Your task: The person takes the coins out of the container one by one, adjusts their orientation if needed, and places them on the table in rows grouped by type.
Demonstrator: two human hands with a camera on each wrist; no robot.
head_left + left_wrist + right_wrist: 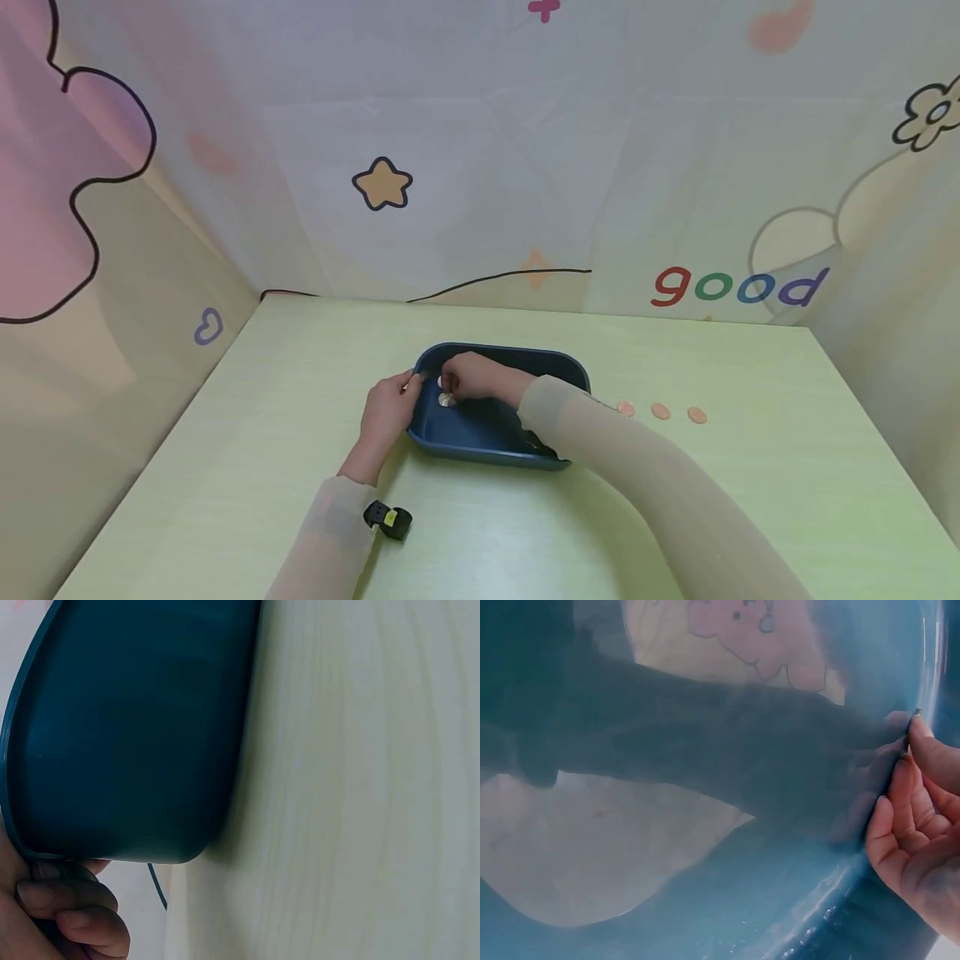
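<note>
Now the left hand (387, 407) grips the tray's (480, 455) rim, right hand (476, 377) pinching a coin (446, 400) inside.

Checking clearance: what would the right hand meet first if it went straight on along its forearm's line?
Probably the tray's left wall, near the far corner, judging by the head view. Depth is unclear, so the right hand might graze the tray's floor before that.

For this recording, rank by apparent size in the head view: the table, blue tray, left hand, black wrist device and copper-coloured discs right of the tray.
1. Table
2. Blue tray
3. Left hand
4. Black wrist device
5. Copper-coloured discs, too alike to rank among themselves
</note>
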